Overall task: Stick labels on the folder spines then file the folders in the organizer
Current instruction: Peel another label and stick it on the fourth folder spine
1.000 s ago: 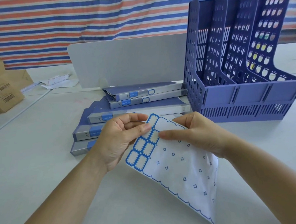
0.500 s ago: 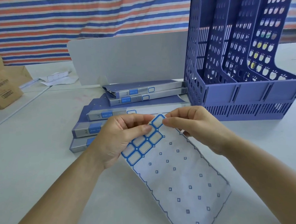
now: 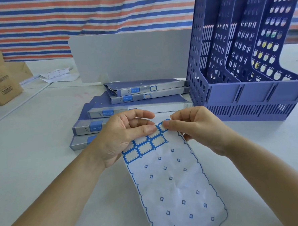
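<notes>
A white label sheet (image 3: 177,186) with a few blue-bordered labels left at its top lies slanted over the table in front of me. My left hand (image 3: 122,139) pinches the sheet's upper left part, thumb on the labels. My right hand (image 3: 198,127) pinches the topmost label at the sheet's corner between thumb and forefinger. Behind my hands several blue-grey lever-arch folders (image 3: 143,97) lie stacked flat, spines toward me; the top two carry a blue-bordered label. The purple slotted organizer (image 3: 248,96) stands at the right.
A grey upright panel (image 3: 130,56) stands behind the folders. A cardboard box (image 3: 0,83) and loose papers (image 3: 58,76) sit at the far left. The white table (image 3: 34,163) extends to my left; a striped tarp hangs at the back.
The sheet has swung from slanting right to hanging nearly straight down toward me. My right hand moved up from the sheet's middle to pinch the top corner label next to my left thumb.
</notes>
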Action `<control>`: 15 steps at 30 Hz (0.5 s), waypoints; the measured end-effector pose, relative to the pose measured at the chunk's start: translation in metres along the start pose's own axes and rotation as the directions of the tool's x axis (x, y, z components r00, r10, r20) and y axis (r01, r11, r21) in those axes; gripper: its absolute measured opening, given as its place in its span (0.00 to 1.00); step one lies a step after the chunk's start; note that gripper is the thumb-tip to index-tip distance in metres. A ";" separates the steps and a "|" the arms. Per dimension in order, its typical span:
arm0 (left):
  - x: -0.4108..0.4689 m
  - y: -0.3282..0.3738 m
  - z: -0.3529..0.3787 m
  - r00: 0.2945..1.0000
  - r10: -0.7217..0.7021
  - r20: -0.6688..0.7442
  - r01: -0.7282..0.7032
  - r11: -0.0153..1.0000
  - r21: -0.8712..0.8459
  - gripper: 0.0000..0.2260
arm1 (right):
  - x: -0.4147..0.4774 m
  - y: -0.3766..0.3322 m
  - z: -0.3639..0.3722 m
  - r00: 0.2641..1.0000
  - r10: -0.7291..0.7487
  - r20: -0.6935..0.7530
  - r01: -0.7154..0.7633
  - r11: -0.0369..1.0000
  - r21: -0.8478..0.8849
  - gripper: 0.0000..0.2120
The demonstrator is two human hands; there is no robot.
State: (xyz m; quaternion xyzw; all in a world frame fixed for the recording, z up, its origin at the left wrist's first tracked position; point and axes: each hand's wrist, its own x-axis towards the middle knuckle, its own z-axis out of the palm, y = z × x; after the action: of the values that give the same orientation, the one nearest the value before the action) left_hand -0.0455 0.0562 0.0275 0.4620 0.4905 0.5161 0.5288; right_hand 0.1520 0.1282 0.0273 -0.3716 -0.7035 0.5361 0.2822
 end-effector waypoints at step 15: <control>0.001 0.000 0.001 0.996 -0.088 0.004 0.088 0.983 -0.160 0.16 | 0.001 0.009 0.010 0.953 -0.303 -0.019 0.302 0.952 -0.057 0.10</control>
State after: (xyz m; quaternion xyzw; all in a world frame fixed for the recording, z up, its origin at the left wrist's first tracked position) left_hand -0.0447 0.0576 0.0271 0.3951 0.4681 0.5306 0.5859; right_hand 0.1451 0.1251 0.0160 -0.2744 -0.7623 0.4623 0.3605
